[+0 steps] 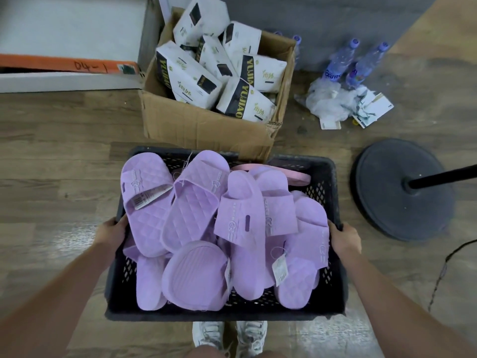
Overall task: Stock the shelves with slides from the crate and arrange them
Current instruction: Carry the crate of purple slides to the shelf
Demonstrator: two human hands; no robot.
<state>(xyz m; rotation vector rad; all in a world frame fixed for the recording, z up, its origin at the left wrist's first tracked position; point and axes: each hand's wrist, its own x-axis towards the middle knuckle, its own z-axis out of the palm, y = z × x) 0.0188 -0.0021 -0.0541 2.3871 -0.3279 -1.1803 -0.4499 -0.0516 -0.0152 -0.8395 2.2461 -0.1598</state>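
Observation:
A dark plastic crate point(333, 288) is held in front of me above the wooden floor. It is piled with several lilac quilted slides point(191, 210), some with paper tags, and a pink slide point(296, 177) shows at the back. My left hand point(113, 233) grips the crate's left rim. My right hand point(344, 237) grips the right rim. The bottom edge of a white shelf point(64, 81) with an orange label strip lies at the top left.
A cardboard box point(201, 125) full of white packets stands just beyond the crate. Water bottles point(346, 60) and crumpled plastic point(333, 99) lie at the right. A round black stand base point(402, 189) with a pole and a cable sits right. My shoes point(229, 337) are below.

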